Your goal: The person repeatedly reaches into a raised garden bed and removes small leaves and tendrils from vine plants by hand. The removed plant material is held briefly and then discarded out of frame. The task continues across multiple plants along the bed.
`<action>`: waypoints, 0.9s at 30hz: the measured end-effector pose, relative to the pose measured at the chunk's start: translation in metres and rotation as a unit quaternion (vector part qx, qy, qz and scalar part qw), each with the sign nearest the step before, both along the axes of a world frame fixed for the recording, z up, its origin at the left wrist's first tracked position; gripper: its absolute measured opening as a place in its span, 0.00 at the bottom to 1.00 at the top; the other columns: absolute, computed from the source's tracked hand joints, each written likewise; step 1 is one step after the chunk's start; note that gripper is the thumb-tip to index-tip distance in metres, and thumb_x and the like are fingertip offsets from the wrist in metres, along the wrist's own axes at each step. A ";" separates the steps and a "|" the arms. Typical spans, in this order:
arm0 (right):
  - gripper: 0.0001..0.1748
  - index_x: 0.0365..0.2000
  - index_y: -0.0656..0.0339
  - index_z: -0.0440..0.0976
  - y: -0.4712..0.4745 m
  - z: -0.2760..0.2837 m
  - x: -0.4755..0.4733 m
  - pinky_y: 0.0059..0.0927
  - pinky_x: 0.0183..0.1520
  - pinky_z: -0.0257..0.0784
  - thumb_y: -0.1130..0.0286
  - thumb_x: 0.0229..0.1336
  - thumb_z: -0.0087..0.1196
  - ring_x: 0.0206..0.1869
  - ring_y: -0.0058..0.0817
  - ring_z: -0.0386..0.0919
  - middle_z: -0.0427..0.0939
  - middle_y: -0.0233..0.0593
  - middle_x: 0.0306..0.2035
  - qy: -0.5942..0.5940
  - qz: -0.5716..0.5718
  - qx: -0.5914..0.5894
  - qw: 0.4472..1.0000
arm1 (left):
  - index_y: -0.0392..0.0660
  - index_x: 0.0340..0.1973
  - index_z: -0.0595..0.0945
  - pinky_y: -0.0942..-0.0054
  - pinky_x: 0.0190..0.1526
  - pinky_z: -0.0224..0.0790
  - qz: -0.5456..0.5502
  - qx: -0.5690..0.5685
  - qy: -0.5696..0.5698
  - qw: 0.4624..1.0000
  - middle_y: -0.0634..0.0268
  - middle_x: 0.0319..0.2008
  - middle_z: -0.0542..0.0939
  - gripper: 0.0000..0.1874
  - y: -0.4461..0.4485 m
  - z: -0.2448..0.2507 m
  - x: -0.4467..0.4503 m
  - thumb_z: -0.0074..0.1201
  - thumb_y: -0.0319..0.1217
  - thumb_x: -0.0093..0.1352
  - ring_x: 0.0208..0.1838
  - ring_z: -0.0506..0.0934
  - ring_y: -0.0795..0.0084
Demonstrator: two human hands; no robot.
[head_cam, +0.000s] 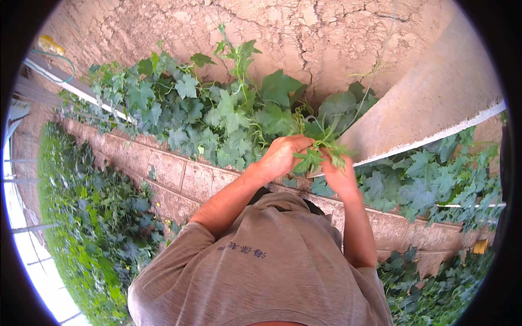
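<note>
My left hand (282, 157) pinches a leafy vine shoot (309, 159) between thumb and fingers, in front of my chest. Close beside it, my right hand (340, 176) is at the same shoot with its fingers bent in around the stem. That hand is slightly blurred, and leaves cover part of its fingers. Lobed leaves and curling tendrils stick out between the two hands. A thin green string (370, 83) runs from near the shoot up along the cracked earth wall (281, 28).
A broad concrete pillar (424, 93) slants close by my right hand. Dense vines (228, 118) grow along the wall's foot. Behind them runs a paved strip (163, 165), with another leafy bed (102, 228) at left. A white-edged beam (85, 91) juts in at upper left.
</note>
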State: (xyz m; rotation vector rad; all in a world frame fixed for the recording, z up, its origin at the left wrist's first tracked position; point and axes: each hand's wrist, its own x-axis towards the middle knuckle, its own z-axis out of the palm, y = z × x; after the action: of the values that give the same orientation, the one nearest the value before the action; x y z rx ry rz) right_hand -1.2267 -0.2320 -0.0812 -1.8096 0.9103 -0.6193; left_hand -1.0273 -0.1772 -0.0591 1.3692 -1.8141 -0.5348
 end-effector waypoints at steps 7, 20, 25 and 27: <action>0.08 0.42 0.66 0.78 -0.011 0.053 -0.003 0.21 0.33 0.74 0.73 0.65 0.60 0.31 0.15 0.75 0.79 0.28 0.31 -0.149 0.016 0.179 0.972 | 0.39 0.45 0.81 0.58 0.36 0.74 0.007 -0.002 -0.057 0.998 0.55 0.32 0.79 0.14 0.005 0.009 -0.008 0.59 0.27 0.63 0.36 0.80 0.51; 0.04 0.37 0.68 0.80 -0.012 0.039 0.018 0.22 0.37 0.73 0.80 0.60 0.60 0.35 0.16 0.76 0.81 0.32 0.32 -0.142 0.033 0.101 0.984 | 0.39 0.45 0.81 0.56 0.34 0.72 -0.045 0.015 -0.034 0.998 0.55 0.30 0.78 0.17 0.005 0.006 0.017 0.59 0.27 0.59 0.35 0.78 0.50; 0.05 0.37 0.68 0.80 -0.007 0.053 0.030 0.23 0.38 0.73 0.82 0.60 0.58 0.36 0.17 0.76 0.81 0.32 0.33 -0.089 0.003 0.084 0.993 | 0.39 0.45 0.81 0.58 0.36 0.72 -0.061 0.019 -0.037 0.997 0.56 0.32 0.78 0.14 -0.001 0.002 0.034 0.58 0.24 0.63 0.37 0.79 0.53; 0.05 0.37 0.67 0.80 -0.006 0.062 0.033 0.24 0.38 0.73 0.81 0.60 0.58 0.36 0.17 0.76 0.81 0.32 0.34 -0.038 -0.018 0.086 0.995 | 0.40 0.44 0.82 0.58 0.37 0.73 -0.064 0.005 -0.027 0.998 0.57 0.33 0.79 0.12 -0.005 -0.001 0.038 0.59 0.25 0.64 0.38 0.79 0.53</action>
State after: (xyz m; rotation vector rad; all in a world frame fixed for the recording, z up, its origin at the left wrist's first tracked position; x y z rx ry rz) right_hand -1.1939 -0.2384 -0.0191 -1.6088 0.9181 -0.6096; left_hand -0.9891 -0.1821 -0.0596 1.2917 -1.9541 -0.5806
